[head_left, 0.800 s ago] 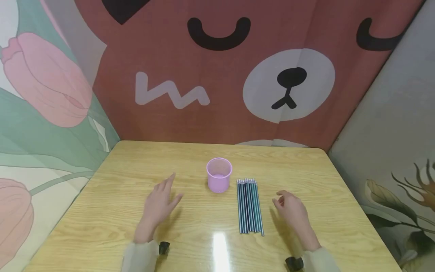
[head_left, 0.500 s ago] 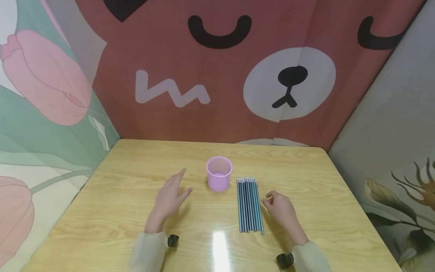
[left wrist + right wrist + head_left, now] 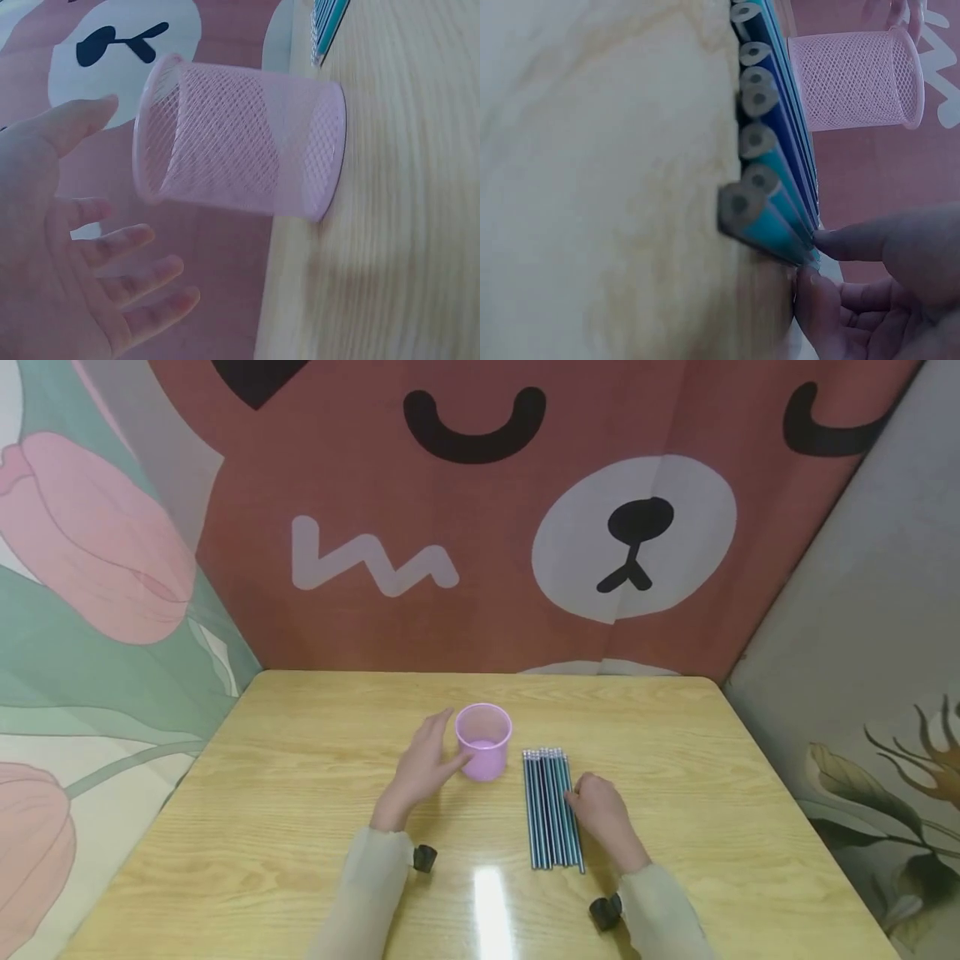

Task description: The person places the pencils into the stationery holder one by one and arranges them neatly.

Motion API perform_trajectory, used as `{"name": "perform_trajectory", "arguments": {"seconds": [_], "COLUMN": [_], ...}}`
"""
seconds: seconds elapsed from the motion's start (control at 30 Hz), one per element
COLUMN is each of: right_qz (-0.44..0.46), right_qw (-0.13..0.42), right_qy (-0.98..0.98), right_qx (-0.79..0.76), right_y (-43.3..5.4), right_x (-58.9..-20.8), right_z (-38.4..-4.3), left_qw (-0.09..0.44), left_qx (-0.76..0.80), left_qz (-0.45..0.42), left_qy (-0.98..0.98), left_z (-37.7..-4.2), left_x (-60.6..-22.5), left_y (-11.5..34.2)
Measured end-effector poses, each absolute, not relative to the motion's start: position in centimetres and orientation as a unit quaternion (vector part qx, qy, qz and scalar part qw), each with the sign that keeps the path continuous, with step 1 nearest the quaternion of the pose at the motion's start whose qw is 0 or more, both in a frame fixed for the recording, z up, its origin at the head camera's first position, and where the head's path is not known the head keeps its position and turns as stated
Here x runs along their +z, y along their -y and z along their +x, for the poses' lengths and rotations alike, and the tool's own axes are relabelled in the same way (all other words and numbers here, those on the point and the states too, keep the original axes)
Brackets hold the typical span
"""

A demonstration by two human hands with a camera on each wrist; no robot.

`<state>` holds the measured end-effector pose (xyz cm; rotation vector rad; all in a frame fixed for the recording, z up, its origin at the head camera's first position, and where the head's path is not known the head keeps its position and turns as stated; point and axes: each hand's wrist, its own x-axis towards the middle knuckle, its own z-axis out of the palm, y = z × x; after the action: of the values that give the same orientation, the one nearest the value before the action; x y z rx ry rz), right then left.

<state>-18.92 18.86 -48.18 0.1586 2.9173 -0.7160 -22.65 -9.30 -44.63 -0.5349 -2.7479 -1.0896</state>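
Observation:
A pink mesh pencil holder stands upright on the table, nothing in it. My left hand is beside its left side, fingers extended and thumb apart; in the left wrist view, the fingers spread near the holder's rim without gripping it. Right of the holder lies a row of blue and teal pencils, their silvery ends facing away from me. At the row's right edge, my right hand has its thumb and curled index finger on either side of the outermost teal pencil, pinching it partway along.
The wooden table ends at the back against a curtain printed with a bear. Patterned cloths hang on both sides. A black wrist camera sits at the left cuff, another wrist camera at the right.
My left hand has moved right and forward, up to the holder. My right hand has moved left from the table onto the outermost pencil. Holder and pencils stay put.

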Motion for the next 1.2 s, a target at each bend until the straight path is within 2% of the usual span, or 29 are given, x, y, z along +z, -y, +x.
{"name": "perform_trajectory", "arguments": {"seconds": [0.23,0.43,0.9,1.03,1.2], "right_qz": [0.069,0.073,0.104,0.107,0.099], "right_qw": [0.093,0.093,0.115,0.103,0.052], "right_qy": [-0.965,-0.962,-0.928,-0.917,-0.913], "right_qx": [-0.237,-0.246,-0.338,-0.371,-0.392], "right_y": [-18.4,-18.4,-19.3,-19.9,-20.5], "right_x": [-47.9,-47.7,-47.7,-47.7,-46.6], "right_z": [-19.2,-19.3,-19.4,-19.2,-19.2], "left_qw": [0.025,-0.004,-0.016,-0.031,-0.035], "left_qx": [-0.428,-0.471,-0.542,-0.555,-0.574], "left_qz": [-0.177,-0.172,-0.143,-0.145,-0.152], "left_qy": [0.886,0.865,0.828,0.819,0.804], "left_z": [-24.3,-25.0,-24.7,-24.1,-23.3], "left_x": [-45.0,-45.5,-46.8,-47.1,-47.3], "left_y": [7.7,7.1,7.1,7.4,7.7]}}
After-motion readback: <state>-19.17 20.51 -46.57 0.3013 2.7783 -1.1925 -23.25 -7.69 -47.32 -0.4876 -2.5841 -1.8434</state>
